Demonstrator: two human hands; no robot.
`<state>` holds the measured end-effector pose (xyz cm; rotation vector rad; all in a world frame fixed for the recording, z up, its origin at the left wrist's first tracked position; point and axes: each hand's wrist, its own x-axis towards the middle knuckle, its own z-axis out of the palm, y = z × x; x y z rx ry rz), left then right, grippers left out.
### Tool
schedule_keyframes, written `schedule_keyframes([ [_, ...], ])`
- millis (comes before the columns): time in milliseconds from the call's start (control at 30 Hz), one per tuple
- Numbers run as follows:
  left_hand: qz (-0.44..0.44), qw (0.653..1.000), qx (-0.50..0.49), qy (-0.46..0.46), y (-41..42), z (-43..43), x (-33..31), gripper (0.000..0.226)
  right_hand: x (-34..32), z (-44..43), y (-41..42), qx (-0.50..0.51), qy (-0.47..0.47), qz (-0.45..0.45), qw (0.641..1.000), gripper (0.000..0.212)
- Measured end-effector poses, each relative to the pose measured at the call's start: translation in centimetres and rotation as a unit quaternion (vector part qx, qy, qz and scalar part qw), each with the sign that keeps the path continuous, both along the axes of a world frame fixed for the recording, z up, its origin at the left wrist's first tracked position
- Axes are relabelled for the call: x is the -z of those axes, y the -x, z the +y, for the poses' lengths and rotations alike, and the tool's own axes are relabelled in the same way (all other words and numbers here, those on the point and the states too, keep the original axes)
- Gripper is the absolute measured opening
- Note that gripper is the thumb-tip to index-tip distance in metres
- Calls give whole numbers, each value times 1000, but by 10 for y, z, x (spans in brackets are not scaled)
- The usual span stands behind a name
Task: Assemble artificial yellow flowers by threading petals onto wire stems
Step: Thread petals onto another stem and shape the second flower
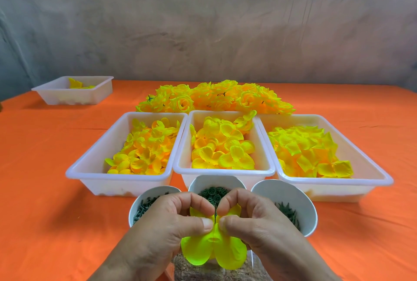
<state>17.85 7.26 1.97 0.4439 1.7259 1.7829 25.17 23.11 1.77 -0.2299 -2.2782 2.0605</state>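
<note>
Both hands in close, left hand [171, 219] and right hand [255, 219] each pinching the yellow petal [212, 249] around the green stem [216, 212] just before the cups [291, 192], so I'd keep thumbs tight and slide evenly!

bare left hand [162, 219] and right hand [259, 217], nails [206, 223] short.

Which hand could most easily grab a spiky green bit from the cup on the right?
The right hand, probably. It sits just beside that cup, while the left hand would have to cross over. Both hands pinch the yellow petal now, so the left would need to hold it alone.
</note>
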Motion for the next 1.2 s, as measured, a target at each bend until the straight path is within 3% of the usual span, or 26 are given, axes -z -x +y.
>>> schedule_keyframes([
  [433,-104,994,15,-42,-2,-2,5,20,5,0,-1,-5,-11,7,1000,15],
  [600,-71,997,25,-1,-2,-3,7,36,10,1,-2,-14,7,-13,1000,17],
  [1067,-82,993,66,49,5,-9,4,27,8,5,-4,-33,46,-34,998,15],
  [1200,24,989,84,115,8,-18,-7,39,2,14,-11,-47,-27,-46,997,23],
])
